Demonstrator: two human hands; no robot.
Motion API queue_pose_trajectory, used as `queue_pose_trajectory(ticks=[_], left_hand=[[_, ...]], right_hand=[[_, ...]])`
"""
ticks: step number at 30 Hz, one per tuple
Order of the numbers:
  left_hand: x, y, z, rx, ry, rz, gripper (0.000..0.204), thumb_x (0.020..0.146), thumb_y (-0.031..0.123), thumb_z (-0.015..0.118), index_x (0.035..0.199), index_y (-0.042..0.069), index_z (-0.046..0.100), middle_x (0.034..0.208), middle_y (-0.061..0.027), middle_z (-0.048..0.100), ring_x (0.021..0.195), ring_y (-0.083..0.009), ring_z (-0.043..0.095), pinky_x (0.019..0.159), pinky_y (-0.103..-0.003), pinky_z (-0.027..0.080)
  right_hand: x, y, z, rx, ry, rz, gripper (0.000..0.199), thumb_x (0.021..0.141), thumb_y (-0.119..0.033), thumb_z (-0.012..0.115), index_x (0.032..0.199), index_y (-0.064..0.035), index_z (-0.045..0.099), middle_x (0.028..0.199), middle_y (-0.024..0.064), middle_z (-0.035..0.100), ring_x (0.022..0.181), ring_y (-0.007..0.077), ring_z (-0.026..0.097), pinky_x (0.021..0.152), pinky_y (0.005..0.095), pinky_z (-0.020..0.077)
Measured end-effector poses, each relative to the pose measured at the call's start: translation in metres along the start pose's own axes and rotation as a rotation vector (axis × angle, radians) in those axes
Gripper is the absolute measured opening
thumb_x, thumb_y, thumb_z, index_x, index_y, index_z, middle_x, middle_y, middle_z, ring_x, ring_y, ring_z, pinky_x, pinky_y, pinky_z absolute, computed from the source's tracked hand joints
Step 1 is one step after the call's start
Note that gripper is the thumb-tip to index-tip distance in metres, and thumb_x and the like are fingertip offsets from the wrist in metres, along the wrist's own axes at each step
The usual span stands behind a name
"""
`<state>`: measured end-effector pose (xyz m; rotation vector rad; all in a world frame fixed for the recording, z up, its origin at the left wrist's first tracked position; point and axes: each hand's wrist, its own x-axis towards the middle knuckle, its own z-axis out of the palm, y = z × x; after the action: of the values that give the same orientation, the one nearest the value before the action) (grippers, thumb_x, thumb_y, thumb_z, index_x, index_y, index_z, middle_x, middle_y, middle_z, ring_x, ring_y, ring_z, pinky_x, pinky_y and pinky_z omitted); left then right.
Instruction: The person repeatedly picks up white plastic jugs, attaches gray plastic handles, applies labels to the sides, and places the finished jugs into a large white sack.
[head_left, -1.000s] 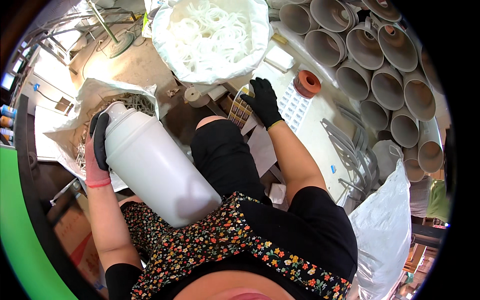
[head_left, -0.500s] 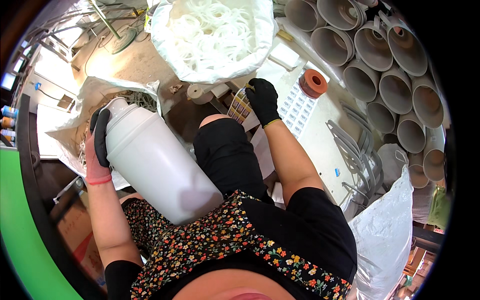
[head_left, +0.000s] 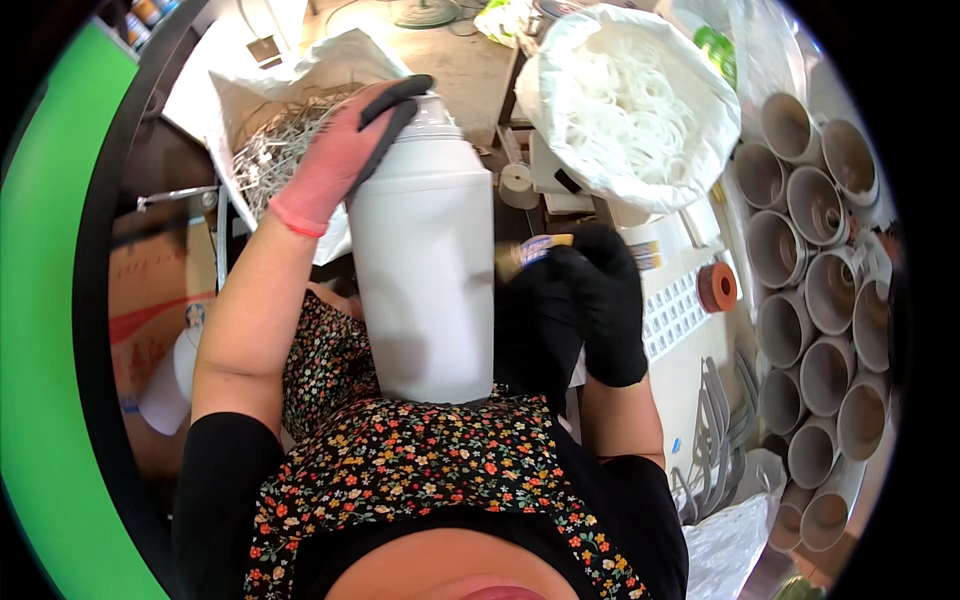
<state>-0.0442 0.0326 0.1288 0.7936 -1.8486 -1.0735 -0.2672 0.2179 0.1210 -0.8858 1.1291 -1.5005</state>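
A pale grey plastic canister (head_left: 425, 270) with a narrower neck stands nearly upright on my lap, leaning against my apron. My left hand (head_left: 345, 150), in a pink glove with black fingers, is closed around its neck. To the right of the canister my black-gloved right hand (head_left: 605, 300) pinches a small yellow and blue sticker (head_left: 540, 247), blurred by motion, with its left end close to the canister's side. Another bit of yellow and blue print (head_left: 645, 255) shows just behind that hand.
A white sack of translucent rings (head_left: 635, 120) stands ahead; another sack holds thin metal pieces (head_left: 275, 150). On the right bench lie a label sheet (head_left: 675, 315), a brown tape roll (head_left: 717, 287) and grey handles (head_left: 715, 430). Grey tubes (head_left: 825, 275) are stacked far right.
The canister has swung from a leftward tilt to nearly upright. My right hand has come from the bench towards it, bringing a sticker. The whole view has turned left.
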Motion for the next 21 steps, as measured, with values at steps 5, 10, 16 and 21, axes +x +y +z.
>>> queue_pose_trajectory(ticks=[5, 10, 16, 21], left_hand=[[-0.008, 0.019, -0.004, 0.277, 0.033, 0.155, 0.03, 0.096, 0.017, 0.053, 0.123, 0.006, 0.06, 0.118, -0.0067, 0.061, 0.108, -0.0164, 0.056, 0.097, -0.027, 0.04], [-0.019, 0.019, -0.011, 0.476, 0.078, 0.174, 0.033, 0.094, 0.015, 0.052, 0.126, 0.007, 0.057, 0.123, -0.0082, 0.058, 0.112, -0.0202, 0.054, 0.099, -0.03, 0.04], [-0.026, 0.037, -0.014, 0.474, -0.001, 0.108, 0.037, 0.091, 0.014, 0.055, 0.127, 0.007, 0.057, 0.131, -0.011, 0.053, 0.118, -0.0251, 0.053, 0.101, -0.032, 0.039], [-0.029, 0.038, -0.021, 0.549, -0.086, 0.161, 0.041, 0.086, 0.012, 0.059, 0.127, 0.009, 0.057, 0.138, -0.0141, 0.047, 0.123, -0.0288, 0.05, 0.103, -0.035, 0.038]], right_hand=[[0.006, 0.023, 0.049, 0.269, -0.042, 0.09, 0.011, 0.088, -0.002, 0.062, 0.098, 0.0012, 0.06, 0.083, 0.0065, 0.064, 0.068, 0.0109, 0.057, 0.063, 0.0231, 0.0465], [0.003, 0.02, 0.064, 0.179, -0.015, 0.099, 0.01, 0.088, -0.002, 0.063, 0.097, 0.0009, 0.06, 0.079, 0.0062, 0.064, 0.066, 0.0103, 0.056, 0.061, 0.0229, 0.0454], [0.004, 0.031, 0.068, 0.119, 0.056, 0.089, 0.01, 0.088, -0.004, 0.064, 0.097, -0.0005, 0.061, 0.08, 0.0034, 0.064, 0.068, 0.0076, 0.056, 0.062, 0.0212, 0.0451], [0.001, 0.029, 0.071, 0.023, 0.09, 0.051, 0.011, 0.088, -0.006, 0.065, 0.097, -0.0008, 0.061, 0.081, 0.0015, 0.064, 0.069, 0.0054, 0.055, 0.063, 0.0199, 0.0448]])
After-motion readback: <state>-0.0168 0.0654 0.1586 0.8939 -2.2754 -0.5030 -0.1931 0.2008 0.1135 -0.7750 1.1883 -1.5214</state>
